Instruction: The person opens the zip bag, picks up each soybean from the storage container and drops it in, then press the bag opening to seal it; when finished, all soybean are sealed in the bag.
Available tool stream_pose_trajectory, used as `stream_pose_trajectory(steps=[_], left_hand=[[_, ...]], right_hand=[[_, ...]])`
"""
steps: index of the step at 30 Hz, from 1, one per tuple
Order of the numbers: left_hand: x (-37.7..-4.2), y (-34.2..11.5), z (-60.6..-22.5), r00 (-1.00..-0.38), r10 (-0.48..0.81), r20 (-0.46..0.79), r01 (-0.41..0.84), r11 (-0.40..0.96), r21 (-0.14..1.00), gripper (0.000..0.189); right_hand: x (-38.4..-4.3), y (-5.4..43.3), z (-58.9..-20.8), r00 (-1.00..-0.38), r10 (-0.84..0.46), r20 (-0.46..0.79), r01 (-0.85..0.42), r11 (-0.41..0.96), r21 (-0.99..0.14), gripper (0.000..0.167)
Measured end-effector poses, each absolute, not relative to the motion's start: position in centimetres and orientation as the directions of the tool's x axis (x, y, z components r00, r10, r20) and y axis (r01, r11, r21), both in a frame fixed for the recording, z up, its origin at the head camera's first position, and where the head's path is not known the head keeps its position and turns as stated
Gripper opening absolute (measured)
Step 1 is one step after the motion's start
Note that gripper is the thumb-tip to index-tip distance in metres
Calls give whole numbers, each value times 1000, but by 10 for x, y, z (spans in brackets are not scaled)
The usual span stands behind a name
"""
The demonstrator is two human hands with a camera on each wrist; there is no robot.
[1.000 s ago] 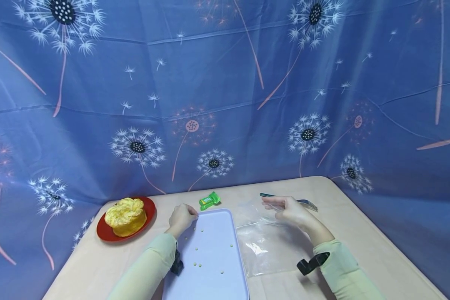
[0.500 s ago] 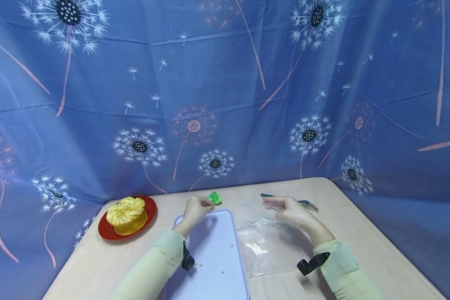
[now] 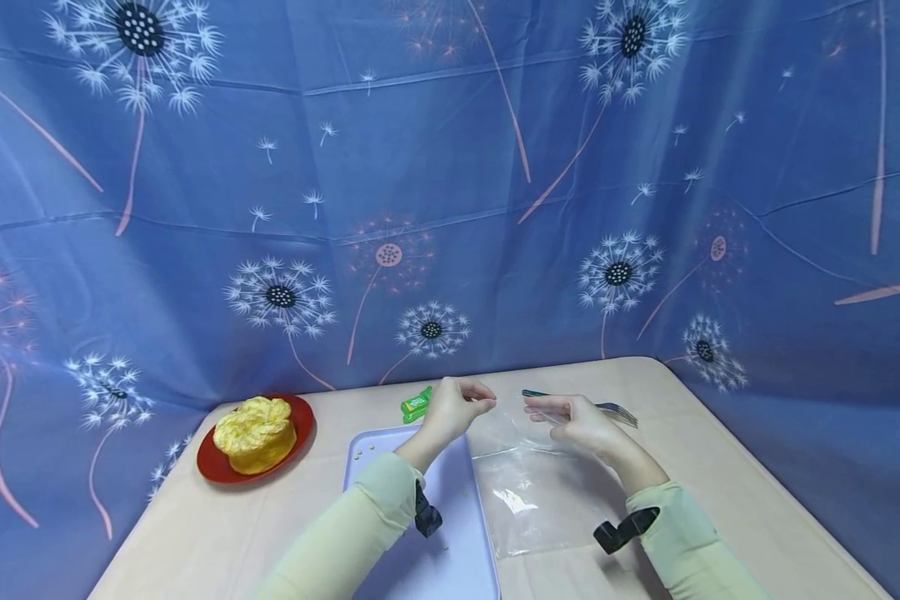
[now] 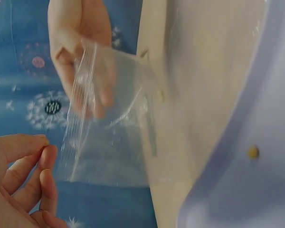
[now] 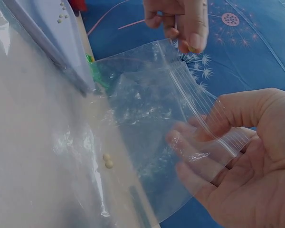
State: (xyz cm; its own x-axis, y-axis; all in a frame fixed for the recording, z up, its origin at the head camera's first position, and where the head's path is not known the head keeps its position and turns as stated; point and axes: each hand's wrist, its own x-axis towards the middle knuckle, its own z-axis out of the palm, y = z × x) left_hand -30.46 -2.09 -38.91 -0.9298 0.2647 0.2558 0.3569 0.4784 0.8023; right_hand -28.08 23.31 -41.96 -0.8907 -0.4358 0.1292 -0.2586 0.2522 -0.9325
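My left hand pinches a small round yellow bean between thumb and fingertip, beside the mouth of a clear zip bag. With thumb and fingers my right hand grips that bag at its zip end, holding the mouth raised. The bag's lower part lies on the table, right of a pale lilac tray. Two or so beans show low in the bag. Several more beans are scattered on the tray; my left forearm hides part of it.
A green wrapped packet lies behind the tray. At the left, a red plate bears a yellow bread-like cake. A fork lies behind my right hand. A blue dandelion-print curtain hangs behind the table.
My left hand has moved right from the tray's far left corner, past the green packet, to the bag's mouth, carrying a bean. The right hand has stayed in place with the bag.
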Motion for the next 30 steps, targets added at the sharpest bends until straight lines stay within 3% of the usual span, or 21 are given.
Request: stream_pose_trajectory(steps=[9, 15, 23, 30], left_hand=[[-302, -6, -396, -921, 314, 232, 374, 542, 752, 3], [-305, -9, -397, -914, 320, 251, 387, 492, 780, 3], [-314, -41, -397, -928, 233, 290, 367, 438, 821, 7], [-320, -86, -402, -958, 175, 228, 284, 463, 840, 7]], right_hand=[[-279, 231, -420, -898, -421, 128, -261, 275, -925, 71], [-280, 232, -420, -902, -417, 109, -240, 276, -931, 71], [-286, 230, -423, -891, -443, 102, -240, 269, -933, 71], [-291, 229, -425, -896, -438, 74, -205, 260, -944, 72]])
